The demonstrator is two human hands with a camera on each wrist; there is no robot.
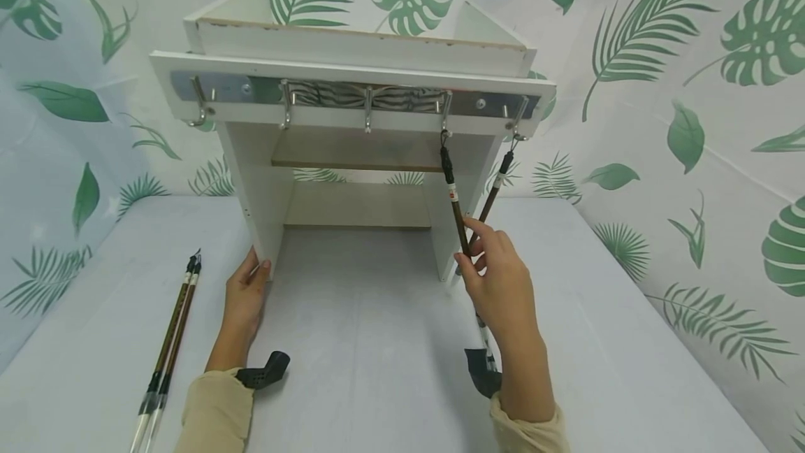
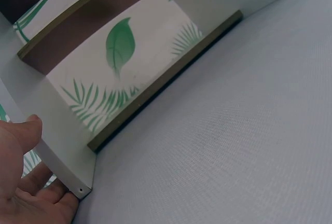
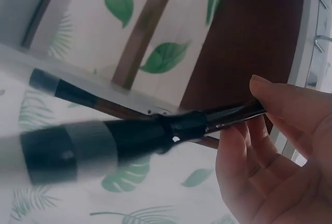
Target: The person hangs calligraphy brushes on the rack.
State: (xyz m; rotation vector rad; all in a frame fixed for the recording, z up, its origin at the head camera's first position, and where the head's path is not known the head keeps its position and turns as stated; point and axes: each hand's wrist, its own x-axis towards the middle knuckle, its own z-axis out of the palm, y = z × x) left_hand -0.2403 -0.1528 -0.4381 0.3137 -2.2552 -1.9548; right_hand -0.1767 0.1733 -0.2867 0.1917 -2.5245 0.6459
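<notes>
A white wooden shelf [image 1: 352, 75] stands on the table, with a row of metal hooks [image 1: 367, 109] along its front rail. My left hand [image 1: 244, 296] holds the lower front edge of its left side panel [image 2: 67, 175], thumb on one side and fingers [image 2: 44, 187] on the other. Between thumb and fingertips, my right hand [image 1: 506, 292] pinches the dark handle of a calligraphy brush [image 1: 456, 210], whose loop is at the fourth hook. A second calligraphy brush [image 1: 497, 184] hangs from the rightmost hook and passes behind that hand. In the right wrist view the pinched brush's ferrule [image 3: 135, 141] looms close.
Two more calligraphy brushes [image 1: 176, 334] with clear caps lie side by side on the pale table [image 1: 358, 369], left of my left arm. Inner boards [image 1: 358, 149] span the shelf. Leaf-patterned cloth [image 1: 666, 124] hangs behind and at the sides.
</notes>
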